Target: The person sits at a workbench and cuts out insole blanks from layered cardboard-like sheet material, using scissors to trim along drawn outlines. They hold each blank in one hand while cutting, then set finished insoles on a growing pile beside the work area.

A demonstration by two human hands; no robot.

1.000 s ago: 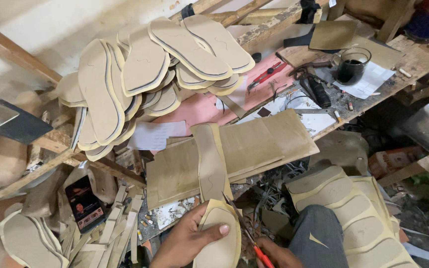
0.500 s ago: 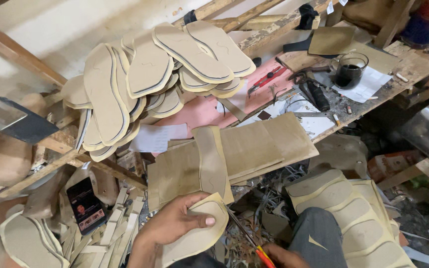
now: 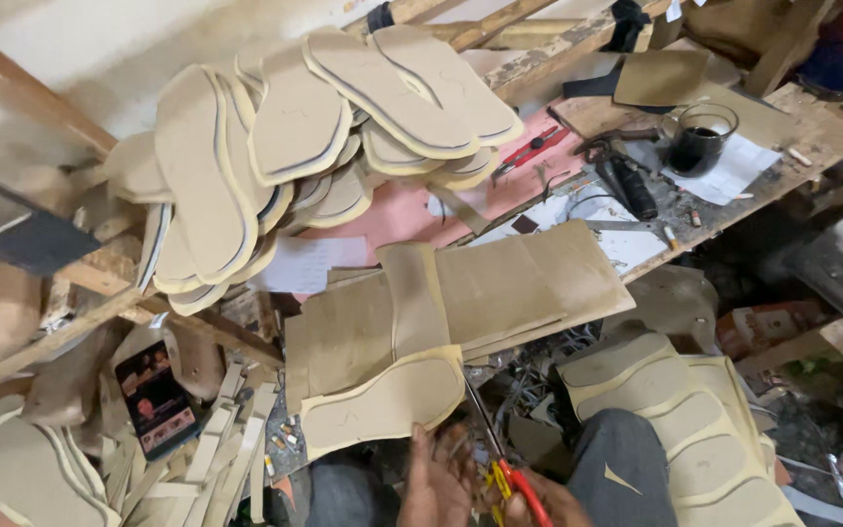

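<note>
Step in hand: trimming a tan sole cut-out (image 3: 382, 402) with scissors (image 3: 504, 464).
Landmark: the sole cut-out; all places below are given from it.
Left hand (image 3: 438, 480): just below the cut-out's lower right edge, fingers spread; it appears to steady the piece, though blur hides the exact contact.
Right hand (image 3: 550, 503): to the lower right, closed round the red and yellow scissor handles; blades point up toward the cut-out's right end.
Sole cut-out position: lying flat, tilted, its upper edge overlapping the brown sheets (image 3: 461, 303).
Method: judged best to keep the blades just outside the pale border, turn the piece and not the scissors, and keep the steadying fingers clear of the blade line.
Printed card (image 3: 153, 398): to the left; dark, upright rectangle with small pictures on it.
White paper (image 3: 304, 262): above and slightly left; pale sheet, partly under the stacked soles (image 3: 314, 146).
Paper under cup (image 3: 732, 168): far upper right; white sheet beneath a dark cup (image 3: 700, 140).
</note>
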